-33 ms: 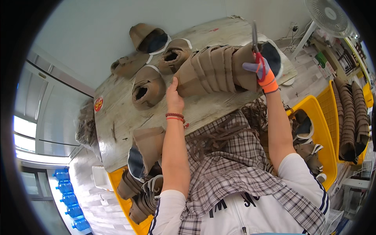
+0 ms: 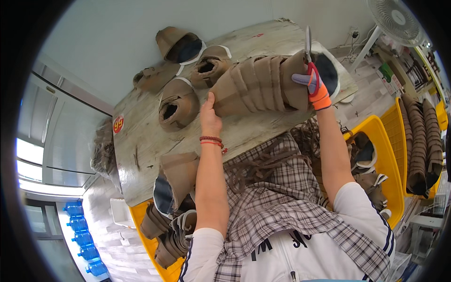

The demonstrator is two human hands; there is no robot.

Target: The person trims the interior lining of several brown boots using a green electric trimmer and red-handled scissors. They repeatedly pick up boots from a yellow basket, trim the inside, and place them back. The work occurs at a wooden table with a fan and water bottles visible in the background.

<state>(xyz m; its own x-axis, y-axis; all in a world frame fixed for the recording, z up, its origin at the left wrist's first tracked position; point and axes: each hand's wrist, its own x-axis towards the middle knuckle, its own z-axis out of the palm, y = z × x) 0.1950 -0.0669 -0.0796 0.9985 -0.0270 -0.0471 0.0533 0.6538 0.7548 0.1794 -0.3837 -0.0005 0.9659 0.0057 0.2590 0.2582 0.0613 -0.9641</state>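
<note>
2 hands (image 2: 211,121), nested brown stack (image 2: 253,87) between; red-handled scissors (image 2: 310,67), apparently right-held

Nested brown shells (image 2: 253,87): matt, cloth-like, rough cut edges. Scissors (image 2: 310,66): shiny metal blade, smooth red plastic handles. Tabletop (image 2: 145,141): wood-look, worn, scuffed. Crate (image 2: 389,160), near right: smooth yellow plastic. Water jugs (image 2: 83,238), left: glossy translucent blue plastic. Plaid apron (image 2: 291,207): matt woven cloth.

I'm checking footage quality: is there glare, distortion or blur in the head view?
Head view: panes at far left burn out to white; the black fisheye rim covers the corners, and the white door slants; the brown stack and the scissors in the right hand look fairly sharp.
</note>
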